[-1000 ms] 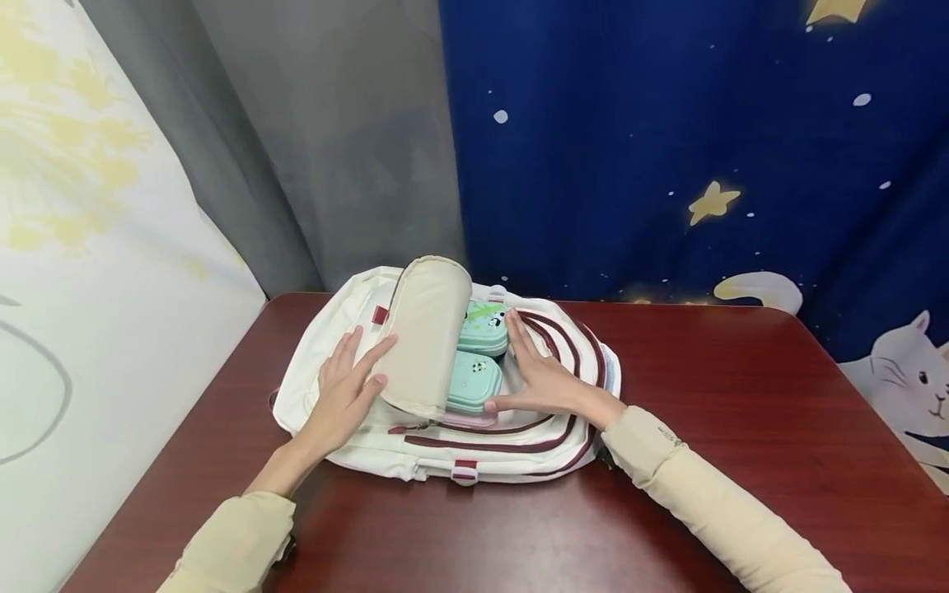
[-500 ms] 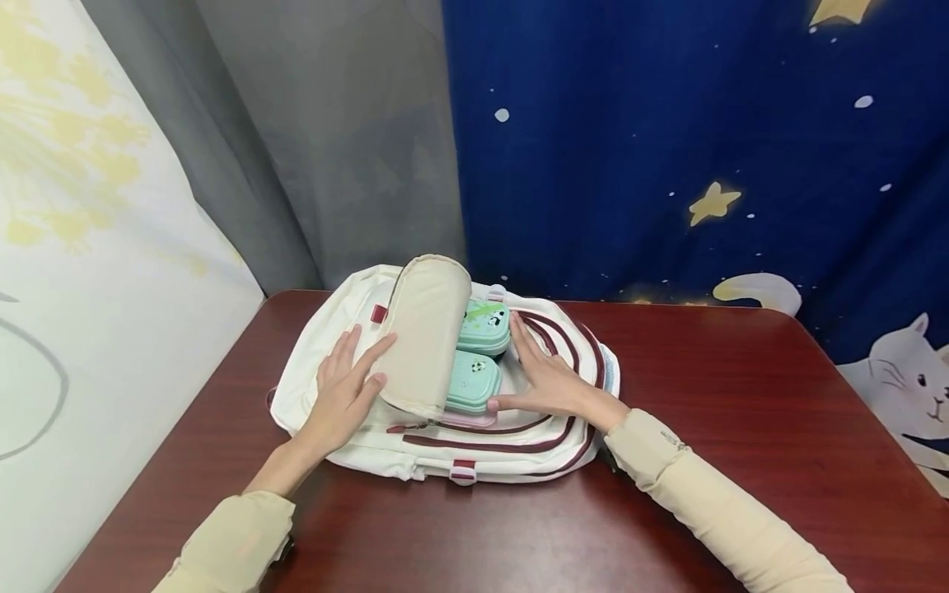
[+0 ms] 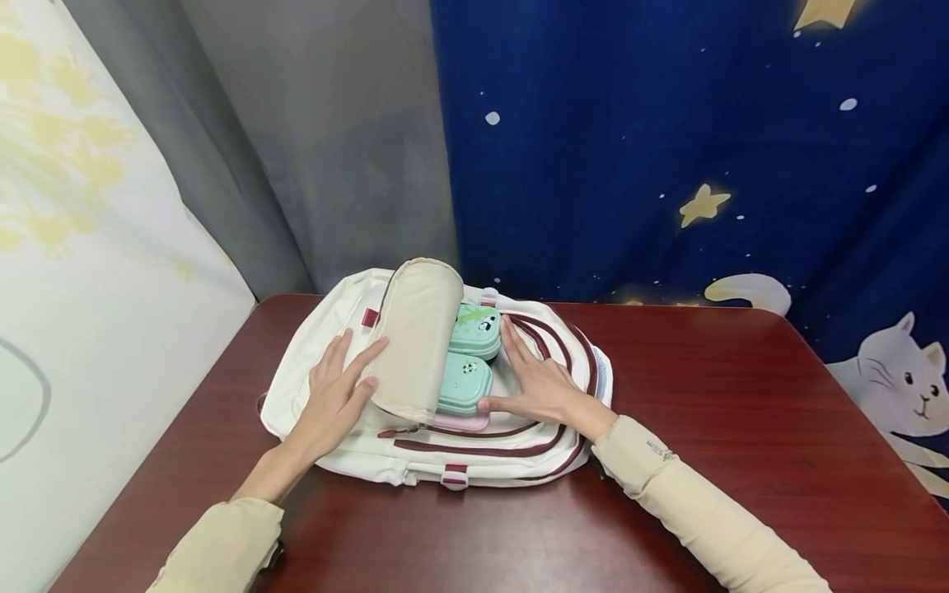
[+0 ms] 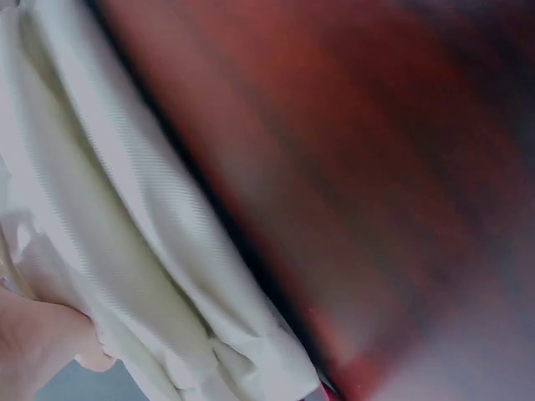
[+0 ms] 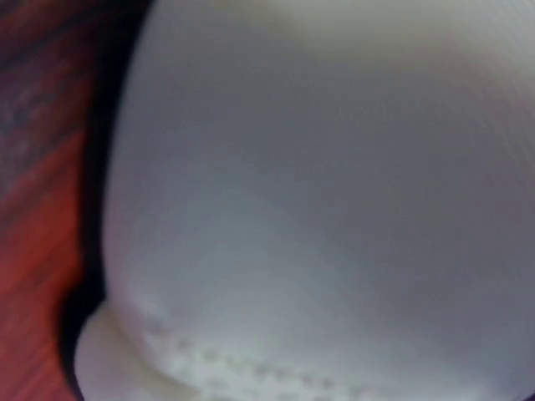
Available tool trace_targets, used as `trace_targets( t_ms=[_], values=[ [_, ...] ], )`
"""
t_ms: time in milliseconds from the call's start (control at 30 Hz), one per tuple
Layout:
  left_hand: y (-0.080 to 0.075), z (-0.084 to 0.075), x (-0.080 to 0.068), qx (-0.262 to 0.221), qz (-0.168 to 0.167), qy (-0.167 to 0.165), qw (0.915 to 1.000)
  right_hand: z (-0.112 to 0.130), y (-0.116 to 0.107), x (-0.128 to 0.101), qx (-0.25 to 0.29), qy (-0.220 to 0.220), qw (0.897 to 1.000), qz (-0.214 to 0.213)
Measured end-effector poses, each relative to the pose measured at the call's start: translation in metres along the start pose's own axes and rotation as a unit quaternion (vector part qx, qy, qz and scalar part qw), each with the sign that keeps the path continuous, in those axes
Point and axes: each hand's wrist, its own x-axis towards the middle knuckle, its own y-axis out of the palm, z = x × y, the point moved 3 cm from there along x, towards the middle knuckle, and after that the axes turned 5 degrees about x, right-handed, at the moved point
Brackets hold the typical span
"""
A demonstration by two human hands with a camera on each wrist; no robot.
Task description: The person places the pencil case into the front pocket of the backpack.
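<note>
A white backpack (image 3: 356,313) with dark red zips lies flat on the table in the head view. Its beige pocket flap (image 3: 418,338) is folded back to the left. From under the flap stick out two mint-green zip cases with panda prints, the far case (image 3: 478,329) and the near case (image 3: 465,383). My left hand (image 3: 334,408) rests with spread fingers on the bag and the flap's left edge. At the cases' right ends is my right hand (image 3: 539,387), fingers straight, fingertips by the far case and thumb at the near one.
A flat pink item (image 3: 461,422) shows beneath the near case. The dark red tabletop (image 3: 712,412) extends around the bag, with a grey curtain (image 3: 334,148) and a blue starry curtain (image 3: 593,165) behind it. Both wrist views show mostly pale bag fabric and table.
The whole head view has shifted slightly, moving the bag a little leftward in frame. Hands, flap and cases keep the same places relative to one another.
</note>
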Motion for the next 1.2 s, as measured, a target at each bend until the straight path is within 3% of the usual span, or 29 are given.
trace_targets(
  t_ms=[367, 533, 767, 900, 1200],
  values=[
    [-0.007, 0.0, -0.004, -0.006, -0.007, 0.003, 1.0, 0.008, 0.0, -0.001, -0.026, -0.031, 0.999, 0.0],
    [-0.006, 0.0, -0.001, -0.009, 0.006, 0.006, 0.9999, 0.003, -0.008, -0.003, 0.006, -0.039, 0.999, 0.017],
    [-0.007, -0.001, 0.0, -0.016, 0.013, 0.005, 0.9998, -0.018, -0.021, -0.008, 0.065, -0.105, 0.992, 0.021],
    [-0.006, -0.002, -0.002, -0.01, 0.009, 0.004, 0.9999, -0.025, -0.022, -0.013, 0.057, -0.146, 0.988, 0.011],
    [-0.006, -0.003, -0.002, -0.007, 0.008, -0.003, 0.9999, -0.023, -0.017, -0.017, 0.016, -0.176, 0.984, 0.0]
  ],
)
